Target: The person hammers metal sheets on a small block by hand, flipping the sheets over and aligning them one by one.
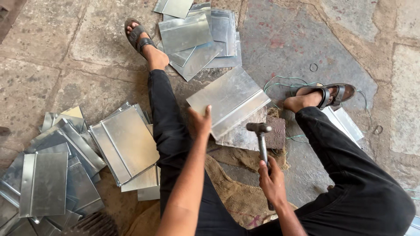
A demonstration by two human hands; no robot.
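Observation:
My left hand (200, 121) grips the near corner of a shiny rectangular metal sheet (229, 99) with a folded ridge along one side. The sheet lies tilted over a flat stone block (275, 133) between my legs. My right hand (272, 181) is closed around the handle of a metal hammer (260, 131), whose head hovers just beside the sheet's lower edge. I sit on the stone floor with both legs in black trousers spread out and sandals on my feet.
A stack of similar metal sheets (199, 37) lies beyond my left foot (142, 41). Another heap of sheets (65, 166) spreads at the left. Burlap sacking (238, 192) lies under me. Thin green wire (284, 83) loops near my right foot (321, 96).

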